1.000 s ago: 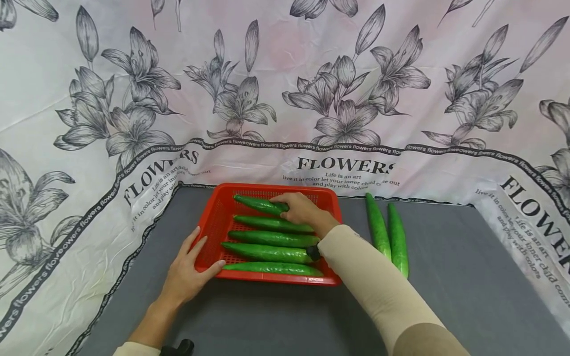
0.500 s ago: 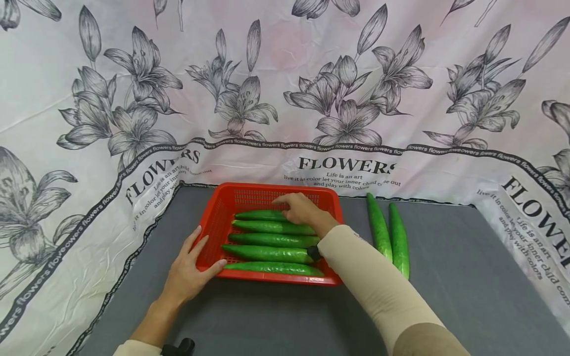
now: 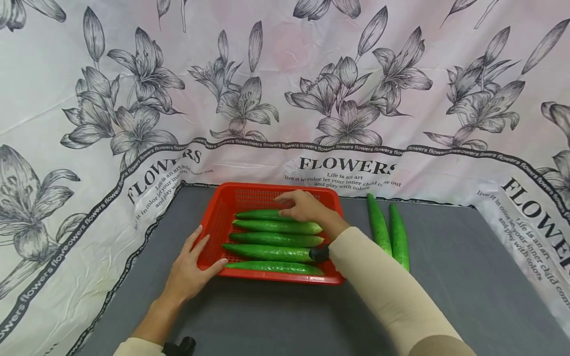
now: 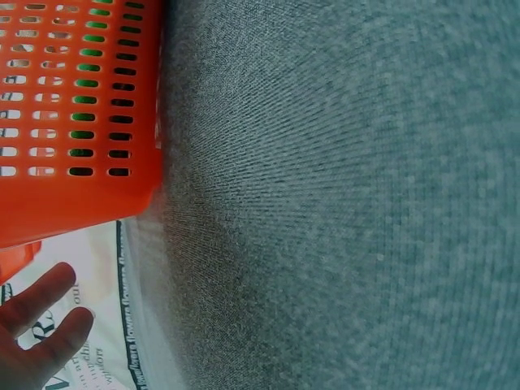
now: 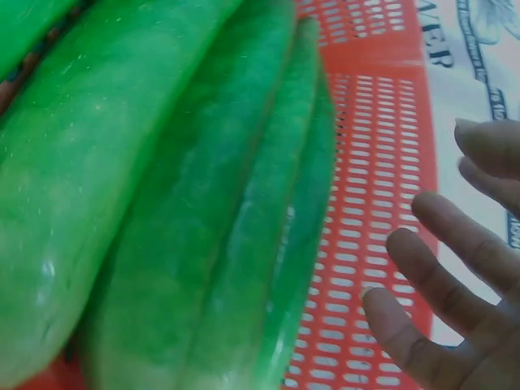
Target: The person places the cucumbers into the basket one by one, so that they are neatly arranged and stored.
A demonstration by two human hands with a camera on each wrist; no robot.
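A red plastic basket [image 3: 213,207] holds several green cucumbers [image 3: 273,253] lying crosswise side by side. Above the right end of the farthest cucumber [image 3: 258,214] is my right hand [image 3: 305,206]. The right wrist view has that hand's fingers spread and apart from the cucumbers, nothing between them. At the basket's front left corner, my left hand [image 3: 187,277] touches the rim with fingers spread and thumb extended. The left wrist view shows two of its fingers [image 4: 53,337] beside the slotted basket wall [image 4: 73,106].
Two more cucumbers, one [image 3: 378,225] beside another [image 3: 399,237], lie lengthwise on the grey tabletop [image 3: 472,277] right of the basket, partly behind the right sleeve [image 3: 387,282]. A flower-printed cloth [image 3: 285,99] rises at the back and sides.
My right hand has lowered the farthest cucumber against the row, released it, and drawn slightly up and right. My left hand has stayed at the basket's corner.
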